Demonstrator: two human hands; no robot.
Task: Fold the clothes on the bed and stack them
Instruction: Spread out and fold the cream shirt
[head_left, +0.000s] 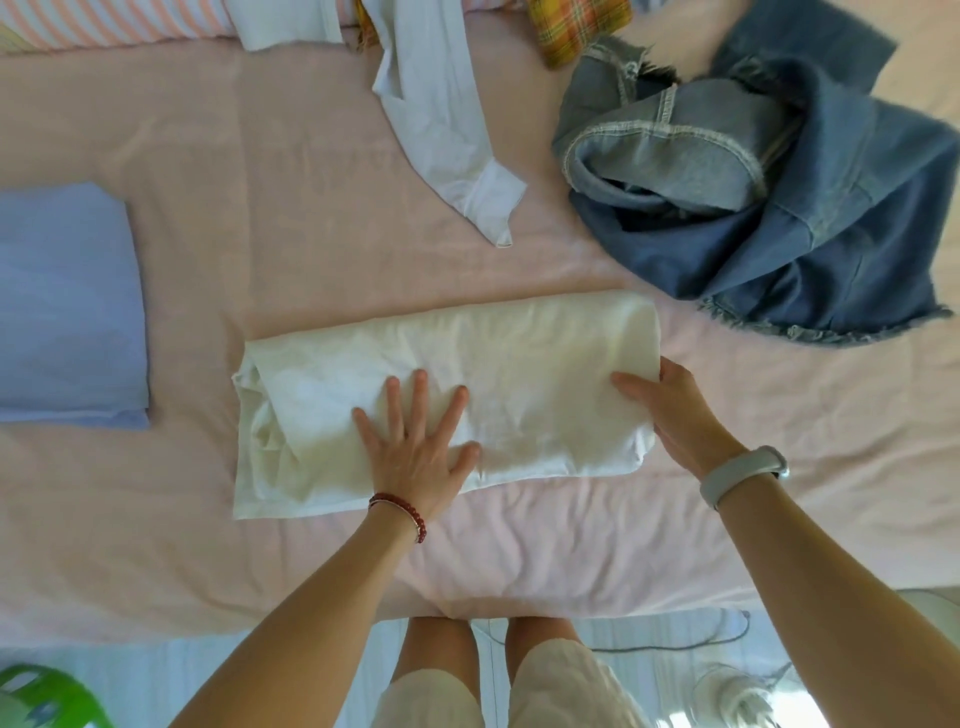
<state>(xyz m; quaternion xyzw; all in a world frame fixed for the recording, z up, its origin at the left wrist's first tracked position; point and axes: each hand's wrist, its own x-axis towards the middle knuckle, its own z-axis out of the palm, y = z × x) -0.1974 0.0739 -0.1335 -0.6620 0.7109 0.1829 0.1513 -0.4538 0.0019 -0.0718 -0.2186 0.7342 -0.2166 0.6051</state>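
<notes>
A cream-white garment, folded into a long band, lies across the pink bed sheet just below the middle of the view, its left end looser and bunched. The left hand lies flat on the band's left half, fingers straight and spread, pressing the cloth down; a red bead bracelet circles that wrist. The right hand grips the band's right end at about 3 o'clock from its centre, thumb on top of the cloth and the other fingers tucked under the edge; a pale grey wristband sits on that wrist. At 9 o'clock, well apart from the band, a lavender-blue garment rests already folded into a neat rectangle. At 12 o'clock a white shirt trails unfolded down the sheet, one cuff pointing toward the band. At 1 to 2 o'clock a blue denim piece lies in a crumpled heap with a frayed hem. A yellow plaid cloth and a striped pillow show at the top edge. A green plastic basket sits on the floor at 7 o'clock.
</notes>
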